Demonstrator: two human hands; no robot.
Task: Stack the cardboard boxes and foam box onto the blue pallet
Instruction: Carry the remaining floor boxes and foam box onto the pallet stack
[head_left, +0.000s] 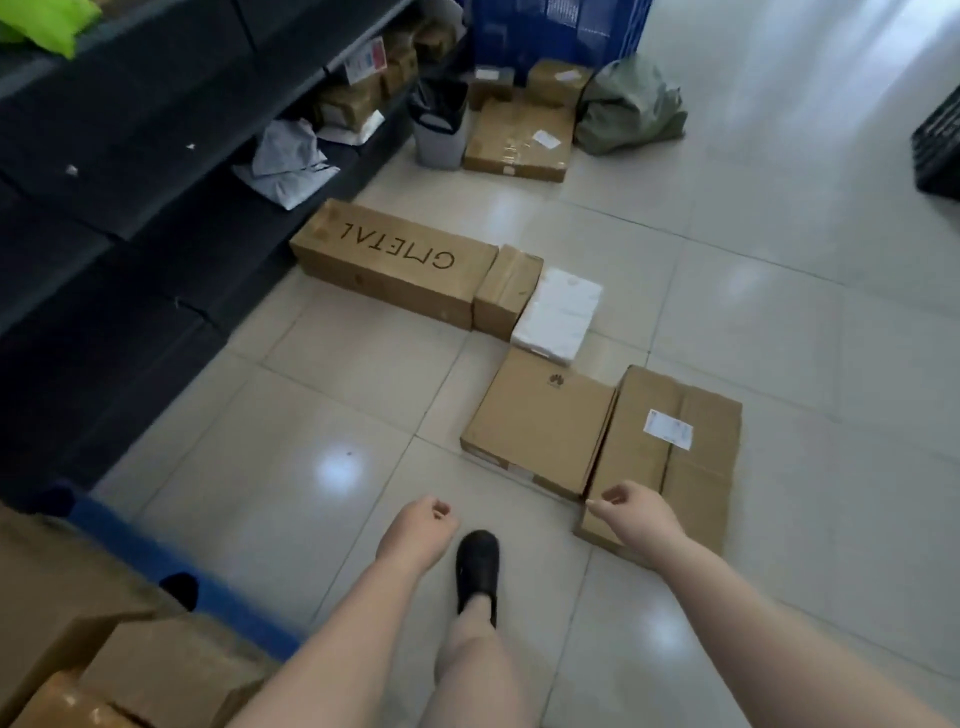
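Observation:
On the tiled floor lie a long cardboard box printed with letters (389, 265), a small taped box (506, 291), a white foam box (558, 314), a square flat box (540, 421) and a labelled flat box (670, 452). The blue pallet (150, 551) shows at the lower left with cardboard boxes (78, 597) on it. My left hand (418, 530) hovers over bare floor, fingers curled, holding nothing. My right hand (631, 512) is loosely curled above the near corner of the labelled flat box, holding nothing.
Dark shelving (130, 130) with parcels runs along the left. More boxes (519, 137), a grey bin (441, 130), a green sack (628, 106) and a blue crate (556, 31) stand farther back. A black crate (940, 150) sits at the right edge. My shoe (477, 569) is between my arms.

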